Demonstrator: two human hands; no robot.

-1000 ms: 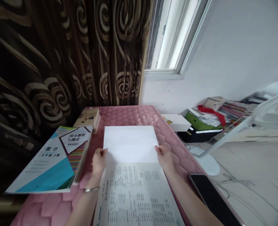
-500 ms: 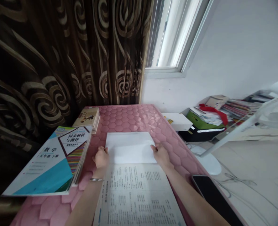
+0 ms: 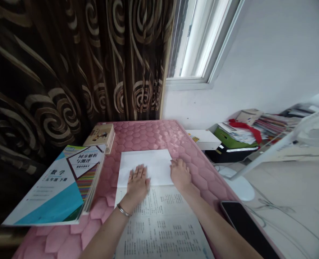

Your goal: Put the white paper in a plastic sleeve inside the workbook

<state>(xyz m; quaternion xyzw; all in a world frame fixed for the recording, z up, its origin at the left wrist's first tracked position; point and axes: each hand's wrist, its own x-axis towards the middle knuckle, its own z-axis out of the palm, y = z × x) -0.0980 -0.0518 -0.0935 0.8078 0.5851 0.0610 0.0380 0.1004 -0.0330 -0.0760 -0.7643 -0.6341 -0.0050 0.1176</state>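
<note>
A large printed sheet (image 3: pixel 164 230) lies on the pink padded table top, with a blank white paper (image 3: pixel 156 167) over its far part. My left hand (image 3: pixel 137 183) rests flat with fingers stretched, across the near edge of the white paper and the top of the print; a silver bangle circles the wrist. At the right edge of the white paper is my right hand (image 3: pixel 180 173), its fingers spread and slightly bent, fingertips on the paper's edge and the table beside it. Neither hand grips anything.
A stack of workbooks (image 3: pixel 57 183) lies at left, with smaller tan books (image 3: pixel 101 136) behind it. A black phone (image 3: pixel 245 228) sits by the table's right edge. Beyond stand a white fan (image 3: pixel 240 183) and a green bin of papers (image 3: pixel 226 138). A dark curtain (image 3: pixel 94 64) hangs at the back.
My left hand has let go of the white paper's left edge and moved right onto it, flat. My right hand has opened at the right edge. The paper has shifted slightly left.
</note>
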